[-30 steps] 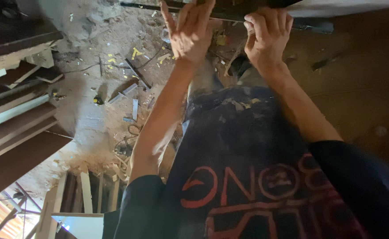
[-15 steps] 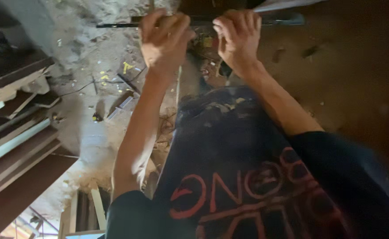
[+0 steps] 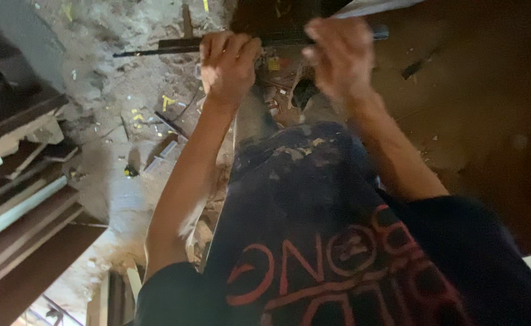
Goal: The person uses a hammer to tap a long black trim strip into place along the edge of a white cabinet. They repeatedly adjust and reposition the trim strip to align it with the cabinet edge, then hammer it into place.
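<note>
A long, thin dark metal bar (image 3: 157,48) runs level across the top of the view. My left hand (image 3: 226,63) is closed around it from above. My right hand (image 3: 341,57) grips the same bar a little further right, blurred by motion. Both forearms reach forward over my dark shirt (image 3: 314,241) with red print. A broad dark wooden board (image 3: 477,121) lies under and to the right of my right arm.
Dusty ground (image 3: 114,108) strewn with scraps, small yellow bits and a short offcut (image 3: 160,154) lies below left. Stacked long wooden planks (image 3: 18,199) fill the left edge. More pale boards (image 3: 111,296) show at the bottom left.
My hands went from open palms against the board to fists closed on the bar. They sit lower in the view, and the view has shifted.
</note>
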